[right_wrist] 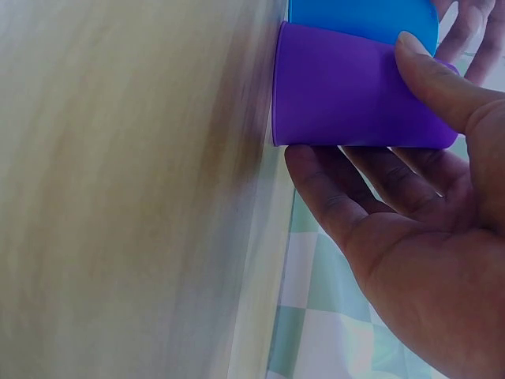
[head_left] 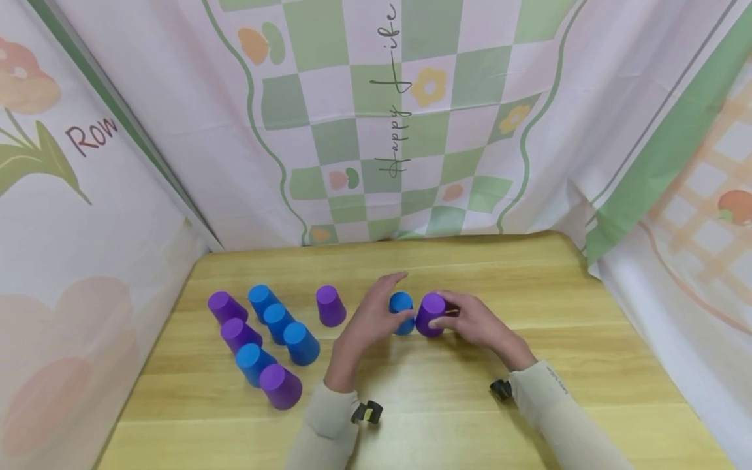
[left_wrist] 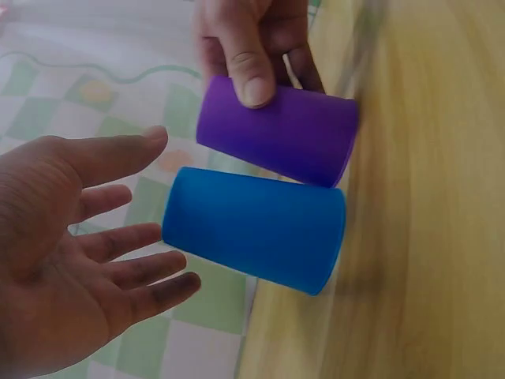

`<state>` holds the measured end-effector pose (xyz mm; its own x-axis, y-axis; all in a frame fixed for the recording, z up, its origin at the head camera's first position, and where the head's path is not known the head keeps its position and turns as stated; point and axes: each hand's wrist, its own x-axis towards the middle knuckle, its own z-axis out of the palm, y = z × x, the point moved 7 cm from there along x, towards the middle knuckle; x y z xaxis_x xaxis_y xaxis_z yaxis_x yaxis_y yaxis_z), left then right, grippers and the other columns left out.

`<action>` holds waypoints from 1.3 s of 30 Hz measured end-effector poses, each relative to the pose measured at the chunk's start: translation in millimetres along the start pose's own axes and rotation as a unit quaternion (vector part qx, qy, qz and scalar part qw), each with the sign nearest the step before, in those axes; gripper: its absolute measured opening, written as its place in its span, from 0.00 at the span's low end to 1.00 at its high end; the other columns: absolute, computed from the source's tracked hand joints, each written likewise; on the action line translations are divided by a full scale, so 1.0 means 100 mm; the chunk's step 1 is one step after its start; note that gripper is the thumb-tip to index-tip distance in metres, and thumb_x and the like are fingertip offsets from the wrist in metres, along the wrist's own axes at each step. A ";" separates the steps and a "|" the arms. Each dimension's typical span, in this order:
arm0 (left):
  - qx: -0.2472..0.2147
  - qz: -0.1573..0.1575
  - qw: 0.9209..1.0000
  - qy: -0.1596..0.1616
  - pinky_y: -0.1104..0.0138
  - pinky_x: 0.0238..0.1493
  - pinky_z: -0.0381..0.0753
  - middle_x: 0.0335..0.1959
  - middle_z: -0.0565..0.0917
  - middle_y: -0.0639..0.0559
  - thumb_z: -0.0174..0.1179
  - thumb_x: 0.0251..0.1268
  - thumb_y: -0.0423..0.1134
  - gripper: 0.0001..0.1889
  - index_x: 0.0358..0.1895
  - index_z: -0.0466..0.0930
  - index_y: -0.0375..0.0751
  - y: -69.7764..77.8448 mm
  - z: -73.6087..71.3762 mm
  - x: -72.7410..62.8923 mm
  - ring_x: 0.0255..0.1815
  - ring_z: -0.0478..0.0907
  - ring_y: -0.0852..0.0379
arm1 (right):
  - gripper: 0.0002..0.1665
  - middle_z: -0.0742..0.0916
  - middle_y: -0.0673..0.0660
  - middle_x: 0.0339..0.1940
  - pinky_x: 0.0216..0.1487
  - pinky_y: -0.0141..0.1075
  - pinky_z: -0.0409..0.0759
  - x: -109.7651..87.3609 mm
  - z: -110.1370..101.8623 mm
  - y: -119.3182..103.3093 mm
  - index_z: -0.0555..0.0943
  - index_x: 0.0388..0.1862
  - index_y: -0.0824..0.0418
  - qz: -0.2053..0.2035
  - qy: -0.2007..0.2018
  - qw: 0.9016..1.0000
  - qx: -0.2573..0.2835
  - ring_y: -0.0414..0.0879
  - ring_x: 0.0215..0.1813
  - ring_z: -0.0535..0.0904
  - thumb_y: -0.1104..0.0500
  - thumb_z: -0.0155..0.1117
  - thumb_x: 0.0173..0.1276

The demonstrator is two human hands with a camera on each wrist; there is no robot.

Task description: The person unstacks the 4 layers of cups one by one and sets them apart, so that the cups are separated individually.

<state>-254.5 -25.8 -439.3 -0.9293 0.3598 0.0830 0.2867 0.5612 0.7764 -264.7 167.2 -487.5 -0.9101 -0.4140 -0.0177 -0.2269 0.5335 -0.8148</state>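
Note:
An upside-down blue cup stands on the table in front of me, with an upside-down purple cup close at its right. My right hand holds the purple cup, thumb on its near side and fingers along the other side, as the right wrist view also shows. Around the left of the blue cup, my left hand has its fingers and thumb spread. In the left wrist view one fingertip of that hand comes right at the cup's narrow end.
To the left, several upside-down cups stand in two slanting rows: one row mixes purple cups with a blue one, the other is blue. A lone purple cup is farther back. Patterned curtains border the wooden table.

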 end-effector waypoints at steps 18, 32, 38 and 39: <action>0.014 -0.014 1.000 -0.004 0.49 0.77 0.72 0.74 0.75 0.41 0.65 0.73 0.33 0.33 0.79 0.67 0.45 -0.06 0.15 0.01 0.76 0.72 0.43 | 0.33 0.89 0.61 0.58 0.62 0.51 0.86 0.00 0.00 0.00 0.79 0.71 0.59 -0.002 0.003 1.000 0.004 0.57 0.60 0.86 0.53 0.76 0.69; 0.029 -0.021 0.999 -0.007 0.49 0.76 0.74 0.72 0.77 0.43 0.64 0.75 0.34 0.30 0.77 0.70 0.46 -0.08 0.17 0.01 0.74 0.73 0.44 | 0.34 0.89 0.62 0.58 0.62 0.51 0.86 0.00 -0.01 0.03 0.78 0.72 0.61 0.001 0.004 1.000 -0.001 0.58 0.60 0.86 0.52 0.75 0.70; 0.038 -0.013 0.999 -0.005 0.50 0.73 0.77 0.69 0.79 0.44 0.65 0.74 0.34 0.26 0.73 0.74 0.43 -0.08 0.16 0.01 0.71 0.76 0.45 | 0.33 0.89 0.63 0.58 0.62 0.52 0.86 0.01 -0.02 0.01 0.79 0.71 0.62 -0.007 0.002 1.000 0.003 0.59 0.60 0.86 0.53 0.74 0.71; 0.039 -0.012 0.999 -0.004 0.50 0.73 0.78 0.68 0.79 0.43 0.65 0.75 0.34 0.25 0.72 0.75 0.42 -0.08 0.16 0.01 0.70 0.77 0.45 | 0.33 0.88 0.63 0.58 0.62 0.52 0.86 0.01 -0.01 0.01 0.79 0.71 0.62 -0.007 0.002 1.000 0.003 0.59 0.60 0.86 0.52 0.74 0.71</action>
<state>-253.8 -17.5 -455.3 -0.9340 0.3523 0.0599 0.2826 0.6256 0.7272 -266.3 168.6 -487.9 -0.9080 -0.4188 -0.0038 -0.2379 0.5231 -0.8184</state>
